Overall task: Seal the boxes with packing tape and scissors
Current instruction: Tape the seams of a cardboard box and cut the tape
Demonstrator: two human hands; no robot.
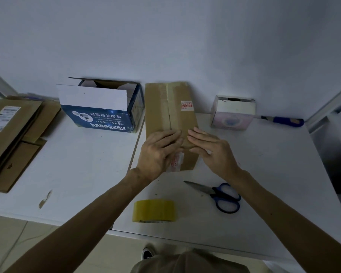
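Observation:
A long brown cardboard box [161, 107] lies on the white table [87, 164], its flaps closed with a tape strip along the centre seam. My left hand [158, 152] lies flat on the near end of the box, fingers straight over the seam. My right hand [211, 148] presses flat beside it on the right flap. A yellowish roll of packing tape [154, 210] stands near the table's front edge. Blue-handled scissors [217, 194] lie to its right, blades closed and pointing left.
An open blue and white box [104, 107] stands at the back left. A small pink and white box [232, 113] stands at the back right, with a blue-handled tool [285, 121] beside it. Flattened cardboard [12, 134] is stacked at the far left.

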